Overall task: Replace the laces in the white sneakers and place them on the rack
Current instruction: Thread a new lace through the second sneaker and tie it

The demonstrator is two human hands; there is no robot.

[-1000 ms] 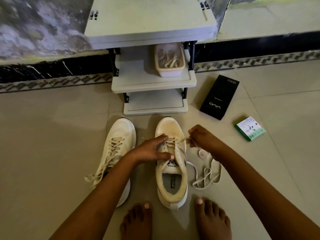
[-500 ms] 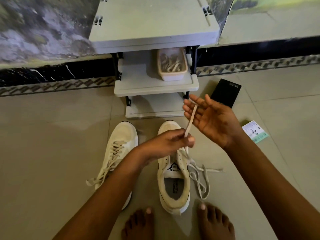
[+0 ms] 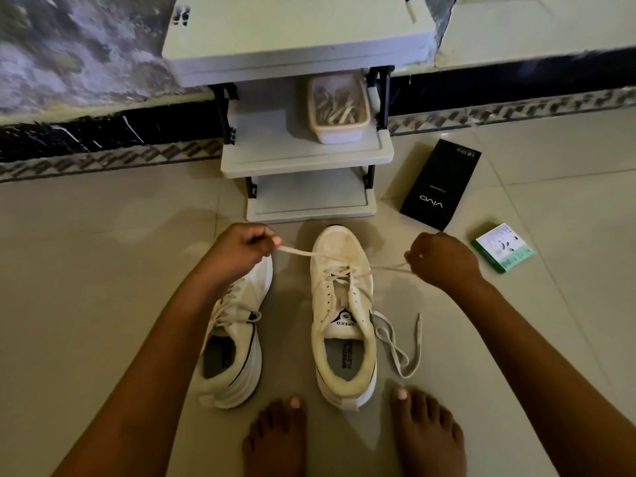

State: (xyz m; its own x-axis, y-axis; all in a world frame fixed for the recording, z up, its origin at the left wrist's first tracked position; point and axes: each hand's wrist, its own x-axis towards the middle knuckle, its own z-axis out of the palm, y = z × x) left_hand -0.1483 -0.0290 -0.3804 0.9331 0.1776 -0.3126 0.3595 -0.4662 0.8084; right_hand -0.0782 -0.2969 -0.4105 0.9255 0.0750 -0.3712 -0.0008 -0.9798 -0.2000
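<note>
While both hands' fingers (image 3: 261,241) pinch lace (image 3: 296,251) ends, sneaker (image 3: 340,304) before rack (image 3: 309,204)

Both sneakers are white: the right sneaker (image 3: 342,304) has a cream lace (image 3: 395,342), a black tongue logo and a grey insole; the left sneaker (image 3: 234,339) carries a thin black side line. The rack (image 3: 303,156) is pale grey with black posts and holds a cream tub (image 3: 339,108). The floor tiles (image 3: 86,270) are beige, the skirting (image 3: 103,132) black above a grey zigzag band; one phone box (image 3: 438,185) is black with white lettering, one small box (image 3: 503,247) green and white.
</note>
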